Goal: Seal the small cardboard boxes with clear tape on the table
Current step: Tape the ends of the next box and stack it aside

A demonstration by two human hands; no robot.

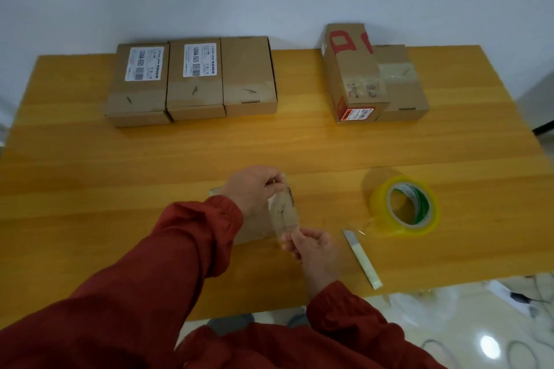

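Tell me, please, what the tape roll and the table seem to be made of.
Yellowish translucent tape roll: likely glossy plastic film, since the tabletop shows through its wall. Orange-brown table: wood or wood-look laminate, judging by straight grain lines and satin sheen.

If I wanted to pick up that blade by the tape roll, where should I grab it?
Probably by the pale wrapped end of the blade, coming from the near edge of the table: that end points toward you, while the bare metal tip points away.
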